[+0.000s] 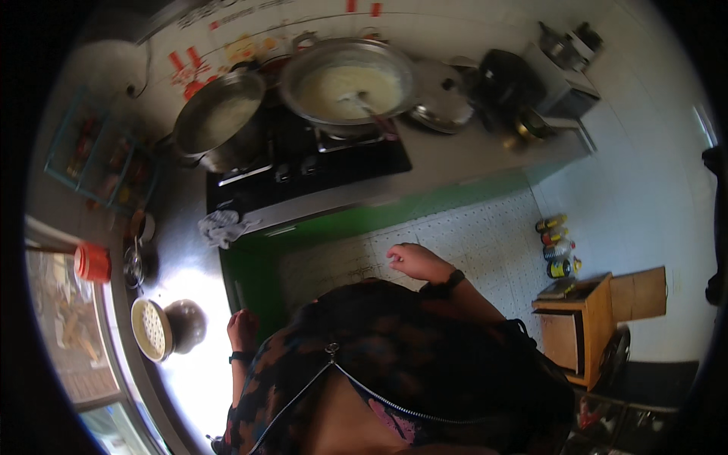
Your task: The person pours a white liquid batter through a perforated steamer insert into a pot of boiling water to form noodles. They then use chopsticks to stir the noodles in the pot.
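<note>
My right hand [420, 262] hangs in front of my body above the floor, its fingers curled and nothing visible in them. Low at the left, my left hand [243, 330] is near the edge of the steel worktop [187, 244]; its fingers look bent, but shadow hides the palm. Ahead of me, a wide metal basin [402, 65] of pale, thick liquid sits on the black gas hob [364, 165]. A ladle [369, 106] leans in the liquid, its handle over the rim. Left of it stands a deep metal pot [224, 158], also holding something pale.
A crumpled cloth [223, 227] lies at the worktop corner. Closer on the left are a perforated strainer bowl [152, 330] and a red container [92, 263]. Metal lids [441, 108] rest right of the hob. Several bottles [554, 236] and a wooden cabinet [569, 318] stand along the right wall.
</note>
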A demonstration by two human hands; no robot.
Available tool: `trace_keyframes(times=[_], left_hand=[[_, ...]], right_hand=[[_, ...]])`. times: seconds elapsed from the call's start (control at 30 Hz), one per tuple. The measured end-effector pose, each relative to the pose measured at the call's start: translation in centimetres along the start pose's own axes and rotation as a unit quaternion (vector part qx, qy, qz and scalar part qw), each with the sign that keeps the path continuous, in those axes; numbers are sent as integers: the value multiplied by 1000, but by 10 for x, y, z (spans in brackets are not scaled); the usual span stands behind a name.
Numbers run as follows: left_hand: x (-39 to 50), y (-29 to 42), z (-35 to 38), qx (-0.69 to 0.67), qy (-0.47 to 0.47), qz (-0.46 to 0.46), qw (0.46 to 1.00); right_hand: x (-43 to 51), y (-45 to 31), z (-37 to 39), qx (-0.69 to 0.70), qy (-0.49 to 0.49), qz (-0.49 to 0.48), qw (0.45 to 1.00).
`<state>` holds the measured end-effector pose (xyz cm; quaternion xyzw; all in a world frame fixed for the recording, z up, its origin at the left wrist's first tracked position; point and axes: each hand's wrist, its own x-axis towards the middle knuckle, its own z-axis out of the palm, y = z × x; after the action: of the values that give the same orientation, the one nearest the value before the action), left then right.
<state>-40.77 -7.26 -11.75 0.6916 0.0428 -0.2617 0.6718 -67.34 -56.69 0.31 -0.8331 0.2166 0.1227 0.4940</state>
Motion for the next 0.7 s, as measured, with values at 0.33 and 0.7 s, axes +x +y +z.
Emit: trace_keyframes(times=[0.33, 0.7], left_hand=[[43, 39, 238, 42, -158, -123, 979], [113, 41, 407, 102, -297, -147, 938]], right_hand=[[-175, 135, -66, 53, 294, 128, 946], [-182, 173, -146, 114, 307, 187, 926]])
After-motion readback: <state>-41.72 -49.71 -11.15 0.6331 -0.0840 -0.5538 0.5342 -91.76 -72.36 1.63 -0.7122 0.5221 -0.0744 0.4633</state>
